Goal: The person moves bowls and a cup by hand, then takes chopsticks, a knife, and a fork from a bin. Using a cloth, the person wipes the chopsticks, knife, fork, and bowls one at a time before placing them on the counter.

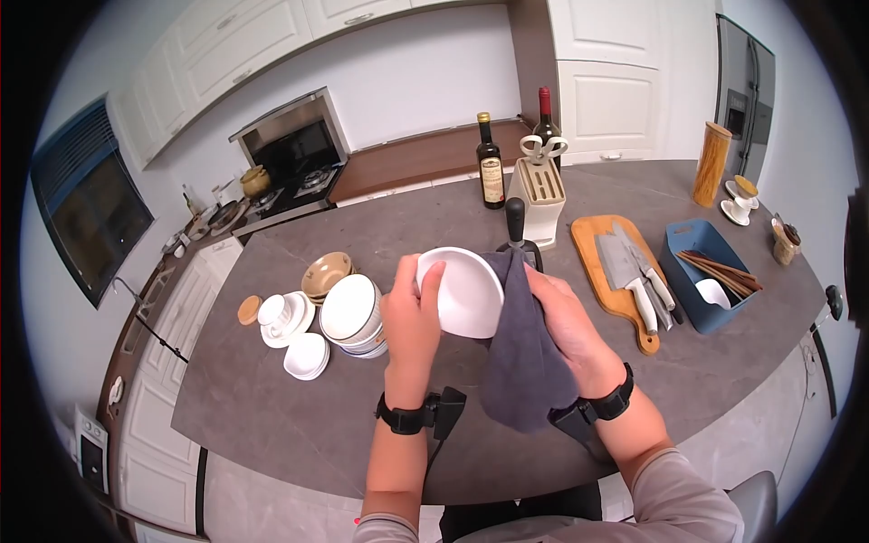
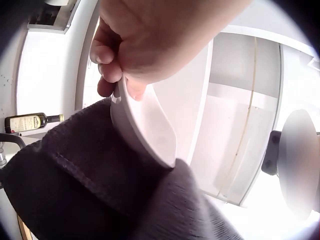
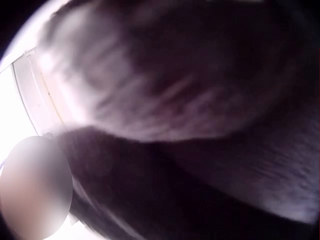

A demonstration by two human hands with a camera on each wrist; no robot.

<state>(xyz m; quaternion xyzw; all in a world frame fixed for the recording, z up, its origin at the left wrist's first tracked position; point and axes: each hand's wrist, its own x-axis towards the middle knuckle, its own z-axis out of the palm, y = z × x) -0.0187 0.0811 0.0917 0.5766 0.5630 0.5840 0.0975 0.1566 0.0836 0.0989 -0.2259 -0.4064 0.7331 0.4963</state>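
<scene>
A white bowl (image 1: 471,294) is held above the counter, its inside facing the head camera. My left hand (image 1: 412,317) pinches its left rim, thumb on the inside; the left wrist view shows this hand (image 2: 150,40) with fingers behind the bowl (image 2: 142,125). On the bowl's right side my right hand (image 1: 575,330) grips a dark grey cloth (image 1: 525,362), which hangs down and covers that edge. The right hand's fingertips are hidden by the cloth. Cloth (image 3: 165,100) fills most of the right wrist view.
Stacked white bowls (image 1: 351,309), brown bowls (image 1: 327,274) and small white dishes (image 1: 306,356) stand left. Behind are a knife block (image 1: 540,199) and a bottle (image 1: 491,172). Right lie a cutting board (image 1: 593,244) with knives and a blue bin (image 1: 711,317).
</scene>
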